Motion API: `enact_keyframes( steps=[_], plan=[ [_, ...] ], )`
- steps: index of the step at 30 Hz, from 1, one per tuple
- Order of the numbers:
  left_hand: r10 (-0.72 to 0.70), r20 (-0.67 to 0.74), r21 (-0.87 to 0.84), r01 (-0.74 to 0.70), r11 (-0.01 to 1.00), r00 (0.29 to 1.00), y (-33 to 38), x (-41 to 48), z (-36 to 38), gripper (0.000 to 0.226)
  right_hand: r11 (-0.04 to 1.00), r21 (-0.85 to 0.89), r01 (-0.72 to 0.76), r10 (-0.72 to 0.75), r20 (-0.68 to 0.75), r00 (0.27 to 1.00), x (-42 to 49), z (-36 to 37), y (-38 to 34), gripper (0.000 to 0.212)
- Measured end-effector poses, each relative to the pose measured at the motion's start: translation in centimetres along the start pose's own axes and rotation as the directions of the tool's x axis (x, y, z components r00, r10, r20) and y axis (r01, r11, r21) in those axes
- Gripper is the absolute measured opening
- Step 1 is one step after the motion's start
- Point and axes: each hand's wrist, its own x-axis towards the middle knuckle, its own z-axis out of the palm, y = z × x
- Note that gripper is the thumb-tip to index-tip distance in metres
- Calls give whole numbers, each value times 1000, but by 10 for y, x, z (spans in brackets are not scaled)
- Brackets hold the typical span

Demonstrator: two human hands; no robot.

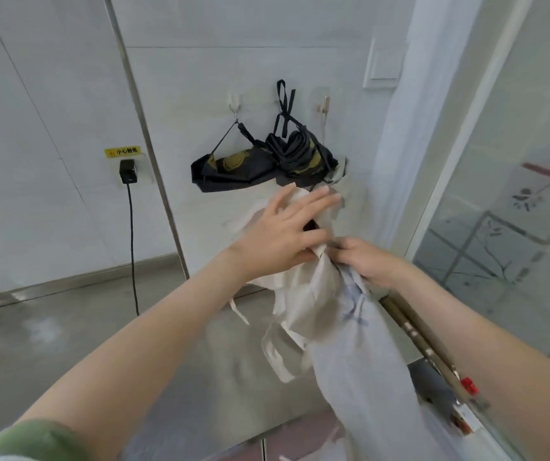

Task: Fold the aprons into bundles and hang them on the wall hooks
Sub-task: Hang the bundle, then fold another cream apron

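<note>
Head view: folding step in hand. Left hand [283, 231], fingers spread, presses the cream apron [303, 294] below the black apron [233, 168]; right hand [363, 261] pinches it. Next, likely: tighter bundling.

Fingertips of the right hand [371, 261] lie buried in the cream apron [303, 294]; the blue apron [366, 377] runs off the bottom edge.

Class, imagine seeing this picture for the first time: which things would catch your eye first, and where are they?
The two hands at the centre: the left hand lies spread on a cream apron while the right hand grips its gathered top. Above, black aprons hang bundled from wall hooks. A pale blue cloth trails below the right hand.
</note>
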Motion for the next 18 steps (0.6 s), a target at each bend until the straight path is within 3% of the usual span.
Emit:
enact_keyframes(
  steps=[2, 4, 5, 7, 9, 11, 14, 16, 18],
  plan=[
    [25, 36, -56, -23, 998, 999, 5, 10, 7, 14, 990, -141, -9, 2, -51, 999, -8, -9, 3, 19],
    [-119, 172, -119, 141, 983, 978, 11, 17, 9, 22, 952, -304, -35, -8, -139, 990, -15, -17, 9, 25],
    [-252, 272, -144, 298, 944, 929, 15, 22, 11, 24, 937, -343, -61, -8, -197, 980, -25, -22, 12, 31],
    [-509, 429, -113, 603, 790, 746, 13, 25, 13, 25, 930, -364, -60, -26, -229, 973, -41, -31, 18, 48],
    [-610, 480, -201, 755, 624, 631, 10, 23, 20, 26, 933, -353, -73, 19, -155, 988, -61, -37, 29, 69],
    [-649, 490, -319, 812, 488, 582, 10, 23, 27, 29, 904, -410, -119, 103, -62, 993, -78, -32, 45, 92],
    [-677, 530, -452, 846, 284, 511, 18, 30, 32, 33, 763, -615, -198, 148, -132, 980, -91, -14, 74, 115],
    [-691, 554, -511, 845, 159, 464, 28, 36, 27, 35, 711, -649, -271, 152, -234, 960, -92, 1, 91, 114],
    [-698, 574, -561, 827, 45, 428, 38, 41, 17, 34, 742, -592, -314, 110, -355, 928, -87, 12, 107, 92]
  ],
)
